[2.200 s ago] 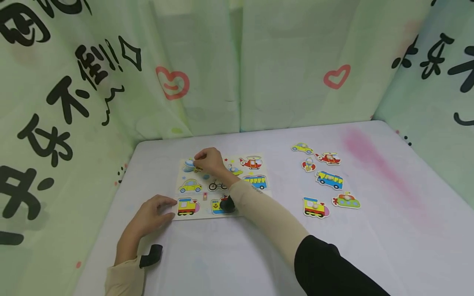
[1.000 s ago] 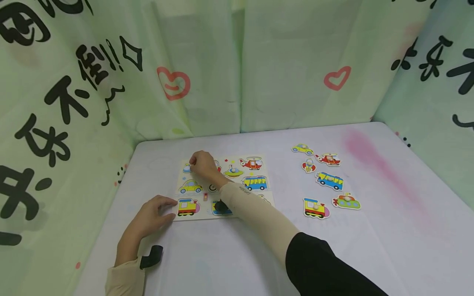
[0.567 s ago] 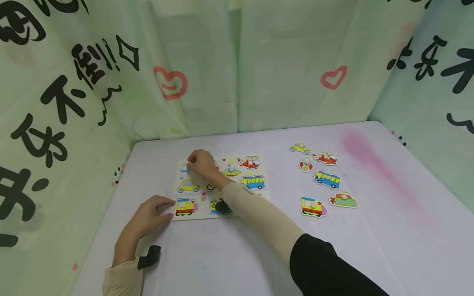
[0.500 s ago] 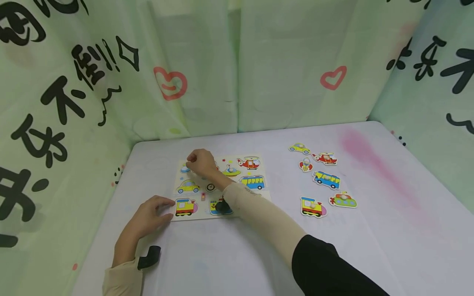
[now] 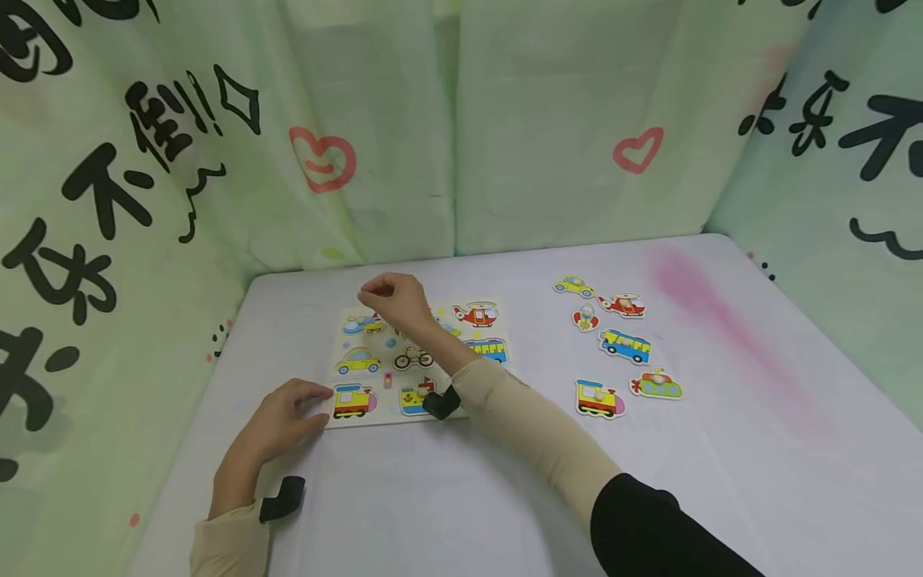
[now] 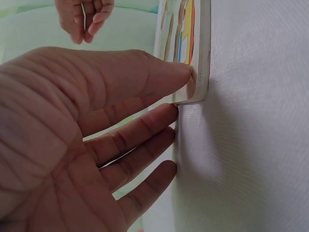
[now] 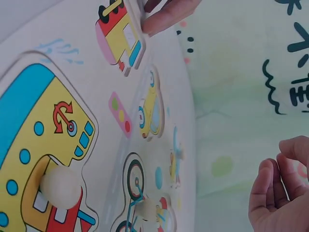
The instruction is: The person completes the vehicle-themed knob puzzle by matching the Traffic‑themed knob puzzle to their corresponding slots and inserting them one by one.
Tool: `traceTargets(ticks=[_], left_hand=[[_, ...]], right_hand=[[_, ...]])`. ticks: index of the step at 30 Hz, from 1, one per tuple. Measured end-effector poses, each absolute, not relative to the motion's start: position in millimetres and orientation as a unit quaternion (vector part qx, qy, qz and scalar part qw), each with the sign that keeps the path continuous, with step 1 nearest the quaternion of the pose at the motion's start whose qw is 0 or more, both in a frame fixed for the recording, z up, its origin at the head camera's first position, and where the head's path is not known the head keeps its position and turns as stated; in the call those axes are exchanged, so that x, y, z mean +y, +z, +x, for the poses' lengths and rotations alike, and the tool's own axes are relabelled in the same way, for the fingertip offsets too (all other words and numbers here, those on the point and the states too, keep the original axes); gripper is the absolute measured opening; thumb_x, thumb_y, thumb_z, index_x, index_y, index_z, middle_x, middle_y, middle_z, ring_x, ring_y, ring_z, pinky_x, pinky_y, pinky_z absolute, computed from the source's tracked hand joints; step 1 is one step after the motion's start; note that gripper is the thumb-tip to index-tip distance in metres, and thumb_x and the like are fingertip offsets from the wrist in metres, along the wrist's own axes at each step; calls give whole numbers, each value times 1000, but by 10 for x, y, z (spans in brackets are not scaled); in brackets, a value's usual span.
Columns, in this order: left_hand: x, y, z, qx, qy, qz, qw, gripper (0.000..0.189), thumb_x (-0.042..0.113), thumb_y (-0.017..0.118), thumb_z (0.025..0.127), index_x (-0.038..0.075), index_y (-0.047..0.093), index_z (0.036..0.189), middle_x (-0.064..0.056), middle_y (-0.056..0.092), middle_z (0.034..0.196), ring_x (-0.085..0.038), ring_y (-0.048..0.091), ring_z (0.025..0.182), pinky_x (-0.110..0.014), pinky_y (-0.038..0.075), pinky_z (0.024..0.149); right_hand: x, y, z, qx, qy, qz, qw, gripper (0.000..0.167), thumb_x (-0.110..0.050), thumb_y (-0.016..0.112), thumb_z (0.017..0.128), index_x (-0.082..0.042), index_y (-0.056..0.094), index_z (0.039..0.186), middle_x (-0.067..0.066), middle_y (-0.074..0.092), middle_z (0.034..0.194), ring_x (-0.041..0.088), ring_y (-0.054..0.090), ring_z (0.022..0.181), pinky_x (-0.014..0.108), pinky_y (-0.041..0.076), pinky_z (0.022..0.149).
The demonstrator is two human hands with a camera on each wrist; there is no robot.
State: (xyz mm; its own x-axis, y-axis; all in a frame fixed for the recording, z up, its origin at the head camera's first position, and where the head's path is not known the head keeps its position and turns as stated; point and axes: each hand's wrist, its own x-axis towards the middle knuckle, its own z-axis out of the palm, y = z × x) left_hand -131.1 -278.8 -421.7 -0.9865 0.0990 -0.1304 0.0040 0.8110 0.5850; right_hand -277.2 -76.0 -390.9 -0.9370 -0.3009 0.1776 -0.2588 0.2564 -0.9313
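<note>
My left hand [image 5: 281, 425] is at the near left corner of a picture puzzle board [image 5: 386, 409]. In the left wrist view its thumb [image 6: 166, 75] rests on the board's corner, and its straight fingers meet the side. My right hand [image 5: 400, 304] hovers above the far left part of the board, fingertips close together and nothing between them. Just below it lies the airplane piece [image 5: 364, 324], its knob showing in the right wrist view. The bicycle piece [image 7: 136, 193] and the ship piece [image 7: 58, 145], also knobbed, sit in the board.
Right of the board lie loose knobbed pieces: a yellow car [image 5: 574, 286], a red helicopter [image 5: 623, 304], a small red-edged piece [image 5: 586, 318], a blue bus [image 5: 625, 346], a train [image 5: 599, 399] and a green submarine [image 5: 656, 385]. A green curtain [image 5: 534, 184] stands behind the table.
My right hand has lifted off the airplane piece, upward, uncovering it on the board. The left hand has kept its place at the corner. The head view has shifted slightly.
</note>
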Motion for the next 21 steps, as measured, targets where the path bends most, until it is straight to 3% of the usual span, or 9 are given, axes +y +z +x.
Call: traceTargets(ticks=[9,21], left_hand=[[-2784,-4210,-1310,948,308,25,80,36,6,73,89,-2,68,124,-24,61,131,-46,51,131,-63,41,111],[-2789,-4207,-1299,946,313,24,83,37,7,73,90,-1,68,125,-23,61,132,-46,50,132,-63,40,111]], right_hand=[[-640,-3809,-2673,767,-612,-195,12,17,-16,70,97,-3,75,108,11,74,105,18,69,92,20,54,75],[-416,-3729,-2597,770,-598,-223,-13,17,-16,70,97,-3,74,108,11,74,102,19,69,89,19,55,74]])
